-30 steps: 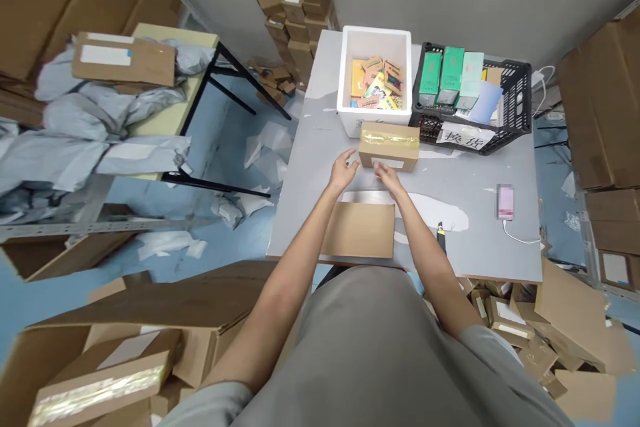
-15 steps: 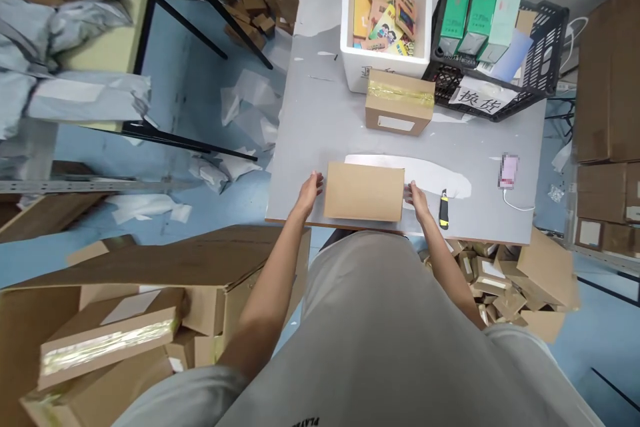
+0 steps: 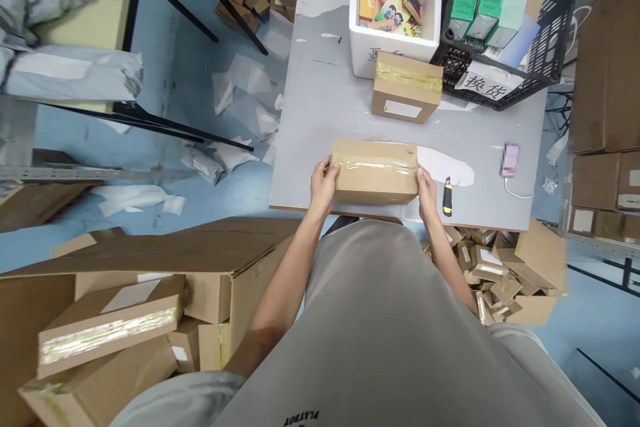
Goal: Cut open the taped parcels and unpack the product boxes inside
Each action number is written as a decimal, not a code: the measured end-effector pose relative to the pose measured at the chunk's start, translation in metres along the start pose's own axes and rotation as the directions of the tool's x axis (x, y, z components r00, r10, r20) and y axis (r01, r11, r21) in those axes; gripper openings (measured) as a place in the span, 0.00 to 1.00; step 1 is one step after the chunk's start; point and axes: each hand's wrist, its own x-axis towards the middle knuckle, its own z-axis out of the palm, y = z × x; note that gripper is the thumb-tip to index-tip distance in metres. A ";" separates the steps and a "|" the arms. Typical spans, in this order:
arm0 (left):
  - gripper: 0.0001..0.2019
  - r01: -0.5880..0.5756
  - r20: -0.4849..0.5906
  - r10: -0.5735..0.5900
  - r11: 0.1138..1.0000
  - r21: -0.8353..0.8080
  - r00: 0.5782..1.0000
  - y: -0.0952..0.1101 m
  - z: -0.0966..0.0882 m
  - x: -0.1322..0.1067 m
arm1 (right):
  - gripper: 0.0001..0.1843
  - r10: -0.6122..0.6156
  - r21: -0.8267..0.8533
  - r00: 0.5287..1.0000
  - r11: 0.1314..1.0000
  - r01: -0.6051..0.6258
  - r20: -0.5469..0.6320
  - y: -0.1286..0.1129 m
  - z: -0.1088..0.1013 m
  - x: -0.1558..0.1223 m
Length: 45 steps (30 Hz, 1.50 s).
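Note:
A brown cardboard box [image 3: 376, 177] with a strip of shiny clear tape across it is between my two hands near the front edge of the table [image 3: 310, 113]. My left hand [image 3: 324, 185] grips its left end, thumb on the near side. At the opposite end, my right hand [image 3: 427, 191] has its fingers closed on the box's right side. A white sheet [image 3: 450, 167] lies partly behind the box. Just right of my right hand rests a yellow and black box cutter [image 3: 447, 197].
Farther back stand a second taped box [image 3: 406, 90], a white bin [image 3: 395, 47] of colourful packets and a black crate [image 3: 555, 33] with green boxes. A pink phone-like device [image 3: 510, 160] lies on the right. Large cartons of boxes [image 3: 115, 320] flank me below the table.
Both hands have closed in from beside the box and now hold its ends. The box has turned, so a taped face shows where a plain one was. The camera view has shifted slightly.

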 end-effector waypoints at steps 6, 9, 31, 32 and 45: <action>0.35 -0.016 0.003 0.016 0.998 -0.061 1.000 -0.018 0.008 -0.037 | 0.41 -0.118 -0.117 0.993 0.986 0.116 -0.005 0.030 -0.015 -0.019; 0.39 0.045 0.083 -0.039 0.997 -0.069 0.996 -0.034 0.003 -0.036 | 0.41 -0.060 -0.161 0.997 0.985 0.068 0.053 0.058 -0.028 -0.011; 0.31 -0.025 0.386 0.007 0.999 0.040 0.922 -0.018 -0.022 -0.002 | 0.15 0.006 -0.452 0.976 0.886 -0.106 -0.216 0.047 -0.094 0.043; 0.32 -0.027 0.391 0.011 0.999 0.035 0.920 -0.020 -0.021 -0.002 | 0.16 -0.012 -0.430 0.987 0.901 -0.060 -0.163 0.034 -0.088 0.041; 0.38 -0.083 0.446 0.087 0.996 -0.028 0.891 -0.035 -0.020 -0.009 | 0.29 0.152 -0.693 0.689 0.330 0.640 0.709 -0.103 0.060 -0.008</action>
